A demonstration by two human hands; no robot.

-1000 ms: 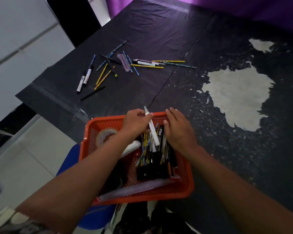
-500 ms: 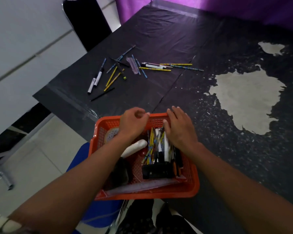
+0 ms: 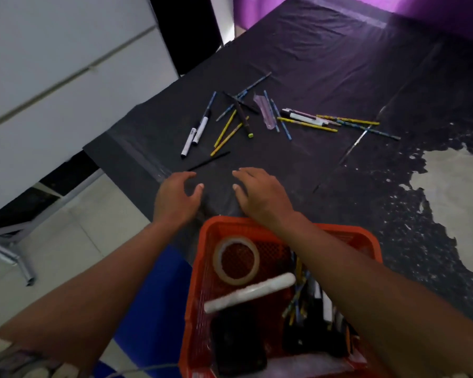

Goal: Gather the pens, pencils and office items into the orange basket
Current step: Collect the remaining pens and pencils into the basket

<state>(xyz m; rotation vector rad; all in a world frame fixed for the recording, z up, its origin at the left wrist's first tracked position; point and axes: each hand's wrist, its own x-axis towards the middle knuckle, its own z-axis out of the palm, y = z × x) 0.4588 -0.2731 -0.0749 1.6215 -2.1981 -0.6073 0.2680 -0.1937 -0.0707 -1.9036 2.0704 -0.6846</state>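
Note:
The orange basket [image 3: 202, 271] sits at the near table edge. It holds a tape roll [image 3: 236, 260], a white tube [image 3: 250, 292], a black object and several pens and pencils. My left hand [image 3: 176, 196] and my right hand [image 3: 260, 195] hover side by side just beyond the basket's far rim, fingers relaxed, holding nothing. Farther out on the black table cover lie several loose pens and pencils: two white markers [image 3: 195, 133], yellow pencils [image 3: 227, 133], a thin black stick [image 3: 209, 160], a clear case [image 3: 265, 111] and another cluster [image 3: 311, 120].
The table cover [image 3: 325, 64] is torn at the right, baring a pale patch [image 3: 453, 186]. The table's left edge drops to a tiled floor [image 3: 74, 241]. A blue seat [image 3: 159, 309] sits under the basket. A white cabinet [image 3: 52, 64] stands at the left.
Both hands have left the basket and moved forward over the table; the left hand let go of the white pen it was putting in. The view has tipped, so the basket now lies lower.

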